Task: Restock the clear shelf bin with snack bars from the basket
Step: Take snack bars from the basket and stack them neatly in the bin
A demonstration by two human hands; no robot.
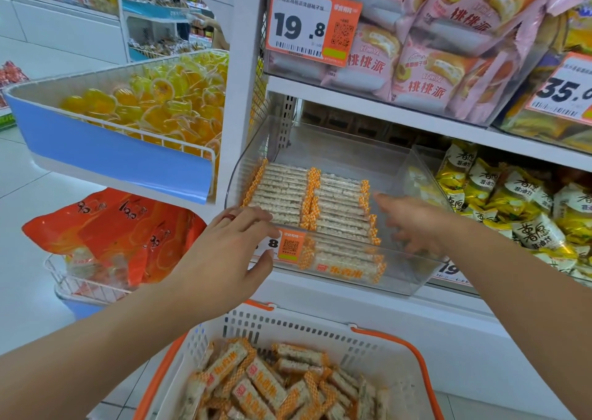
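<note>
The clear shelf bin (413, 278) sits on the middle shelf and holds two neat rows of snack bars (288, 195) in white wrappers with orange checked ends. My left hand (234, 246) is at the bin's front left corner, fingers over the rim and thumb below the orange price tag (288, 246). My right hand (413, 224) reaches inside the bin at its right side, fingers straight and spread beside the right row, holding nothing. Below, the white basket (288, 326) with orange handles holds a loose pile of the same bars (262, 384).
Yellow snack bags (512, 214) fill the bin to the right. Pink cake packs (448, 35) sit on the shelf above. To the left are a blue wire tray of yellow jelly cups (153, 108) and orange bags (121, 233) below it.
</note>
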